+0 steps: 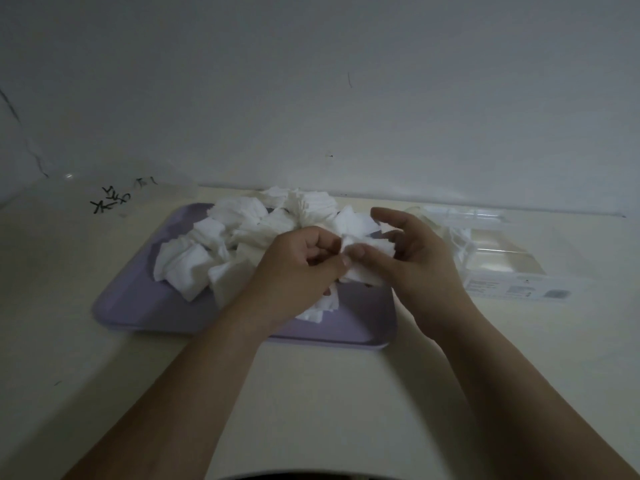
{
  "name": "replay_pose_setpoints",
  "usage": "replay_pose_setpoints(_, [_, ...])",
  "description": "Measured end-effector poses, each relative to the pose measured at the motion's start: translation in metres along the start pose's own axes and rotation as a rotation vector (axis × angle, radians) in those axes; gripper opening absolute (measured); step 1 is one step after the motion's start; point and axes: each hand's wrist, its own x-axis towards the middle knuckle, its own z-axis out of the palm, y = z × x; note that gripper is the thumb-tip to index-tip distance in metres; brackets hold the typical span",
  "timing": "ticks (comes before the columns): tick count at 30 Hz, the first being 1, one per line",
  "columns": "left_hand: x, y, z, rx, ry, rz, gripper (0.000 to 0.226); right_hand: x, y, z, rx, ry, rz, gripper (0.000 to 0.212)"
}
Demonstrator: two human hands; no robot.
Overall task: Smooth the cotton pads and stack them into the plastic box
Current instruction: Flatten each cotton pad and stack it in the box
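Note:
A heap of crumpled white cotton pads (242, 237) lies on a lilac tray (138, 306) in the middle of the table. Over the tray's right half, my left hand (298, 268) and my right hand (412, 261) both pinch one crumpled cotton pad (370, 249) between them. My left fingers are curled round its left edge; my right thumb presses on it while the other right fingers spread above. The clear plastic box (502, 258) stands to the right of the tray, with a few pads at its left end.
A white wall rises just behind the table. Black scribbles (110, 199) mark the table at the back left, beside a clear plastic lid or sheet (104, 188). Bare table lies in front of the tray.

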Motion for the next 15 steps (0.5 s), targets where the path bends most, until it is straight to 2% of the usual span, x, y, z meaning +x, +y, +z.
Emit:
replay_pose_setpoints(2, [0.002,0.001,-0.005,0.026,0.034,0.029,0.005,0.0,0.001,0.0,0.071,-0.037,0.095,0.053])
replay_pose_setpoints(5, [0.007,0.002,-0.022,0.154,0.129,0.128,0.013,-0.003,0.005,0.0,-0.02,-0.097,0.095,0.017])
replay_pose_setpoints(6, [0.008,0.002,-0.03,0.246,0.133,0.151,0.014,-0.004,0.006,0.0,-0.081,-0.073,0.075,0.015])
replay_pose_setpoints(8, [0.006,0.001,-0.043,0.464,0.041,0.138,0.016,-0.003,0.009,0.001,-0.162,0.0,0.034,0.017])
replay_pose_setpoints(10, [0.002,0.0,-0.049,0.616,-0.084,0.059,0.03,-0.003,0.008,0.003,-0.227,0.053,0.011,0.016])
replay_pose_setpoints(12, [0.0,-0.001,-0.047,0.692,-0.188,0.032,0.039,-0.004,0.009,0.004,-0.33,0.073,0.007,0.015])
replay_pose_setpoints(15, [0.002,-0.006,-0.044,0.721,-0.257,0.039,0.042,-0.006,0.007,0.005,-0.393,0.083,0.0,0.013])
